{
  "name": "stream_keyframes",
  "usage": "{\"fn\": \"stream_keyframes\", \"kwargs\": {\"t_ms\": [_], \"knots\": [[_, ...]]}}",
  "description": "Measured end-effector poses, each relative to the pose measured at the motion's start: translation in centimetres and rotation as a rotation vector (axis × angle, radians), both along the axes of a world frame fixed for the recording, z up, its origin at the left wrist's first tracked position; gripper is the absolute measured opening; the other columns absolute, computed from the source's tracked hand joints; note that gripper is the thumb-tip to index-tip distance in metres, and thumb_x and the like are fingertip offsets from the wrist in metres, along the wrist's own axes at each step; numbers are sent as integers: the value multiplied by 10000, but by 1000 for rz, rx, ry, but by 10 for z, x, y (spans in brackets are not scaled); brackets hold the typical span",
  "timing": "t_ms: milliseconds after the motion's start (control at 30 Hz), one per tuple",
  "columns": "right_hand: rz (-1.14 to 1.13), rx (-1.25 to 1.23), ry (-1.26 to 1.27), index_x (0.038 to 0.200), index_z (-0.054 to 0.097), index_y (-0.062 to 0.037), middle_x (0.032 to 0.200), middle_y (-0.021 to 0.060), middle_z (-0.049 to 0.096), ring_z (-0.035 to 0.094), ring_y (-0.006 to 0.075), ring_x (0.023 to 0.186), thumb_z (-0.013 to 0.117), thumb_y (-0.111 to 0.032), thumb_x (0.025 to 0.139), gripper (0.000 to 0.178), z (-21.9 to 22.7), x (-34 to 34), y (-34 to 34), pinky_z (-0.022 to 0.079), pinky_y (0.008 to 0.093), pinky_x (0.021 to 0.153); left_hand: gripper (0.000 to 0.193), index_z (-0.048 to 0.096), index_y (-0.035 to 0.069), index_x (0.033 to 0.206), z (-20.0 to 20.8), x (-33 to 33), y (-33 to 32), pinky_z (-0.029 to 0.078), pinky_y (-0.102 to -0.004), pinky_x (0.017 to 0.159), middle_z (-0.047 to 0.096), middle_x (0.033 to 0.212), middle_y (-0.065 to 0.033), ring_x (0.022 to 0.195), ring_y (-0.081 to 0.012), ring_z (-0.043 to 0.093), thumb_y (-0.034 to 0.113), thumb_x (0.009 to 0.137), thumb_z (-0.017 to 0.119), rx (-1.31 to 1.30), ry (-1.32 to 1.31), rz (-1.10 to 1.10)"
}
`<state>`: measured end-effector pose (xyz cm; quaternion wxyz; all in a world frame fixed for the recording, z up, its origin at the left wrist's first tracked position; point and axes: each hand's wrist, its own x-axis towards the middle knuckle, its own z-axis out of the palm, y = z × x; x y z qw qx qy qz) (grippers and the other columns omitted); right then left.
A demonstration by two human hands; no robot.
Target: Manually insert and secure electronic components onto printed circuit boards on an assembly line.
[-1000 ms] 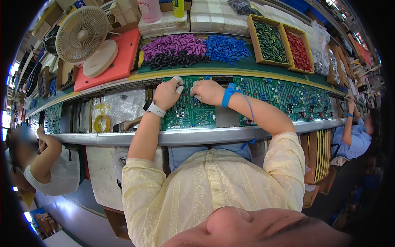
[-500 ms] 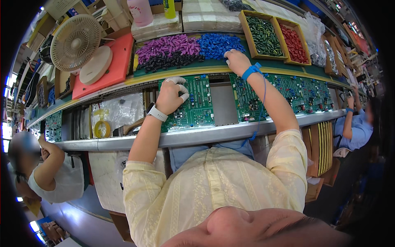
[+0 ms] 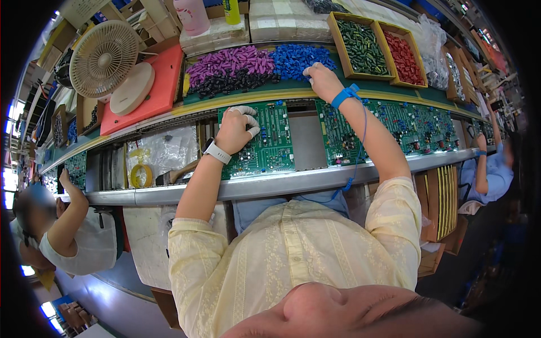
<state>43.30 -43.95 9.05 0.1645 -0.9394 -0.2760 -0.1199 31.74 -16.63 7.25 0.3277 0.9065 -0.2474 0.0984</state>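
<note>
Presently, 1 green circuit board (image 3: 276, 147) lies below the left hand (image 3: 232, 135); left grip loosely curled, cannot tell if it pinches anything. Right hand (image 3: 327, 85), 1 blue strap (image 3: 345, 96) at its wrist, is at the right near edge of the blue pile (image 3: 298, 61); right grip has its fingers bent close, contents cannot be told. Loose piles on desk (image 3: 290, 89): 3, namely blue, purple (image 3: 231, 62), black (image 3: 234, 84). Boxes (image 3: 369, 77): 2, 1 of green parts (image 3: 363, 48), 1 of red parts (image 3: 403, 56). Also 1 fan (image 3: 104, 59), 2 bottles (image 3: 191, 18).

1 fan (image 3: 104, 59), tape roll (image 3: 133, 176), likely brush (image 3: 164, 178)
</note>
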Motion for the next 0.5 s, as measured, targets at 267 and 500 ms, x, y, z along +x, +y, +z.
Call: {"fn": "stream_keyframes", "kwargs": {"t_ms": [267, 500], "knots": [[161, 108, 116, 935, 605, -52, 940, 134, 539, 533, 321, 907, 546, -80, 789, 160, 17, -34, 41, 451, 408, 783, 111, 675, 61, 708, 8, -4, -3, 408, -393, 851, 621, 959, -114, 916, -292, 560, 134, 631, 708, 63, 8, -26], [395, 89, 263, 906, 645, -64, 902, 147, 593, 568, 320, 882, 549, -106, 758, 181, 11, -55, 78, 460, 422, 783, 213, 643, 46, 938, 40, 43, 35, 449, -348, 826, 629, 957, -138, 926, -265, 595, 157, 756, 652, -76, 100, 227]]}}
